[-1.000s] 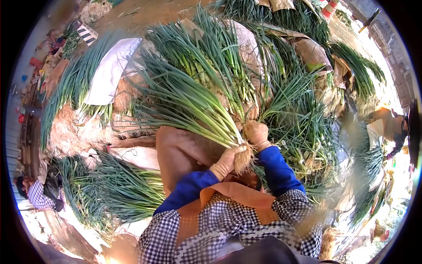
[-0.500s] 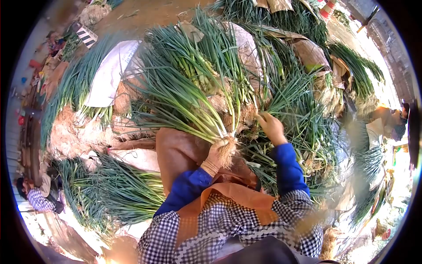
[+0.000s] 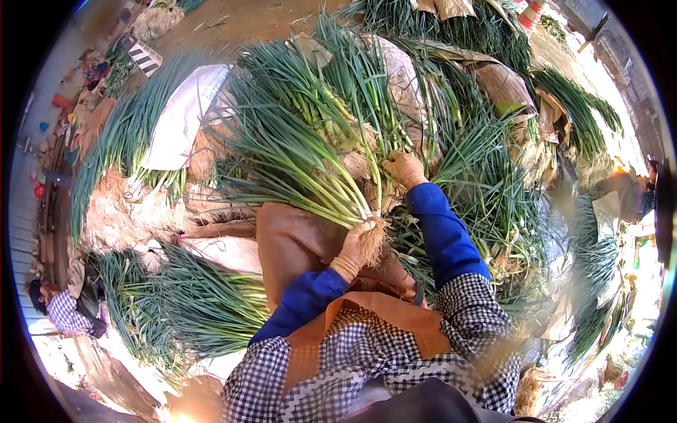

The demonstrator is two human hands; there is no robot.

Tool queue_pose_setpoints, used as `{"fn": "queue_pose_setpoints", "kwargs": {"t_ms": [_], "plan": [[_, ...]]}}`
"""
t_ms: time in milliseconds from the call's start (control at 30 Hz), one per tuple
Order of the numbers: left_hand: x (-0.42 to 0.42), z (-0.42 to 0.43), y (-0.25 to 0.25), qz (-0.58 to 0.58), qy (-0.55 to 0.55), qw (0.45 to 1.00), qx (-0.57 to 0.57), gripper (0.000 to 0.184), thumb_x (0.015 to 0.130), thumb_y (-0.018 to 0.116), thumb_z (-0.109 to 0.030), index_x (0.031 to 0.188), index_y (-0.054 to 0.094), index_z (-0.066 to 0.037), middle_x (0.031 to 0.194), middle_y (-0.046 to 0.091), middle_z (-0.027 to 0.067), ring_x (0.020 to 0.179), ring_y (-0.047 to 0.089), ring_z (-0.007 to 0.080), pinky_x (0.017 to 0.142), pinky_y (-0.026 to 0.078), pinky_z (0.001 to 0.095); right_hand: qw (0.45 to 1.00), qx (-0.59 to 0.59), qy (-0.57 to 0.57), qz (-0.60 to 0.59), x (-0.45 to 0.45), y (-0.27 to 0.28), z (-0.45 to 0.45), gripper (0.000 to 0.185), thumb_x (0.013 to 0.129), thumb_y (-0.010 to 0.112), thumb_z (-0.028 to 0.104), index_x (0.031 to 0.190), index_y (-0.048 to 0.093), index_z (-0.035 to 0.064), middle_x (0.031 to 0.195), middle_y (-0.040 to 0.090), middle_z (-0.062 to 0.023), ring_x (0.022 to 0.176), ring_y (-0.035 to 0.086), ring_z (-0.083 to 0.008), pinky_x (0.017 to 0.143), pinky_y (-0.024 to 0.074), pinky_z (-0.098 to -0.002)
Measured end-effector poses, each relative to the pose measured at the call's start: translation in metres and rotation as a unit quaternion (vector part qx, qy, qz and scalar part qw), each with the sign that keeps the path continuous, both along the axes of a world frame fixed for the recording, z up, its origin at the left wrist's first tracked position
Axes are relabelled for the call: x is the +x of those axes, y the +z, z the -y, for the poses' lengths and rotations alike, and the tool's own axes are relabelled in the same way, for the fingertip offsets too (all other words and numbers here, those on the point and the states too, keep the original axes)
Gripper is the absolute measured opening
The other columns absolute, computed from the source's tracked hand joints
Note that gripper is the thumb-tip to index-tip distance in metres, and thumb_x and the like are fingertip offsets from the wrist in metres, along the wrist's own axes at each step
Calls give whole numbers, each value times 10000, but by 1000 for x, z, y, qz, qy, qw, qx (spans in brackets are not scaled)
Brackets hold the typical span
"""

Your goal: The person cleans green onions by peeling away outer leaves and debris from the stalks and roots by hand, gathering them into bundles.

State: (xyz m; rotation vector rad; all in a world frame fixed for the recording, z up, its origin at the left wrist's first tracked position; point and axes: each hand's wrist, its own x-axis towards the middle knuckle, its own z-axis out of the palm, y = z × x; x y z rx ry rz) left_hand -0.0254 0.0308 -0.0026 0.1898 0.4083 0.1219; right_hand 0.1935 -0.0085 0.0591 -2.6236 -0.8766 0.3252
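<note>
My left hand [image 3: 357,247] is closed around a bunch of green onions [image 3: 321,169], gripping it low, just above the shaggy pale roots [image 3: 374,243]. The white stems fan out up and to the left into long green leaves. One stalk stands apart from the bunch, more upright, on its right side. Beside that stalk is my right hand [image 3: 404,169], its fingers curled in; what they hold, if anything, is hidden. Behind both hands lie more green onions with their roots showing.
Piles of green onions [image 3: 204,303] lie to the left, with another heap [image 3: 486,190] on the right. A white sack [image 3: 187,116] covers part of a pile. Brown cloth [image 3: 289,236] spreads over my lap. A person [image 3: 67,307] is at the far left.
My right hand has moved up and left, from beside the right-hand heap to the lone stalk. My left hand still grips the bunch, almost in place.
</note>
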Motion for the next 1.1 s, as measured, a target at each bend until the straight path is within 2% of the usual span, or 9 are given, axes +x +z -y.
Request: {"fn": "queue_pose_setpoints", "kwargs": {"t_ms": [267,433,567,600,667,733,800,1000,1100], "plan": [[4,4,4,2,22,1000,1,284,824,526,-86,1083,533,29,907,611,137,700,599,202,595,528,308,967,124,14,220,-29,-24,27,242,858,503,288,761,567,76,668,597,-146,607,602,-308,533,465,-413],[18,6,9,-46,117,991,-45,270,839,499,-103,1072,539,28,936,606,161,740,598,229,633,531,343,872,353,100,-322,-117,-22,87,241,914,465,219,783,566,44,652,517,11,561,440,-92,543,408,-233],[8,-15,9,121,31,987,-103,274,802,513,-69,1052,539,39,891,603,170,763,588,221,625,523,323,747,175,-65,-639,-95,-29,200,243,896,526,272,827,582,46,648,525,8,513,472,-118,489,431,-301],[9,-17,10,191,-18,965,-176,263,802,518,-100,1039,537,14,869,567,158,679,534,209,572,491,300,940,-52,-12,-336,-87,-10,216,258,874,536,303,901,619,61,698,611,-44,583,582,-166,550,480,-323],[4,-15,20,180,-14,970,-160,259,803,518,-103,1039,534,0,879,543,148,659,506,197,552,472,288,899,-431,63,-39,-62,-22,250,338,860,517,302,1138,585,122,879,662,-98,794,644,-280,669,508,-360],[8,-19,20,213,-27,964,-159,268,804,515,-102,1060,526,-22,953,499,142,658,479,185,537,442,277,999,-32,-3,19,-50,-22,211,330,895,467,302,1116,585,87,902,653,-138,797,644,-257,702,498,-369],[4,-16,28,232,-26,958,-165,294,817,507,-111,1095,493,-18,957,465,124,660,460,166,547,422,259,930,216,-128,-269,-62,25,126,345,927,439,332,1121,572,80,903,637,-79,762,611,-169,659,483,-313],[1,-19,34,208,-24,971,-116,282,807,538,-109,1072,541,-15,953,537,142,651,506,187,550,454,270,725,587,-40,-358,-74,-12,-19,276,917,448,281,892,603,55,726,542,-10,650,470,-84,593,413,-244],[-6,-16,23,99,17,994,-46,288,806,546,-113,1073,539,-7,917,575,147,646,556,216,553,495,297,821,502,-109,-249,-76,-40,-34,316,910,456,323,846,602,50,656,577,-41,636,539,-156,615,440,-313]]}}
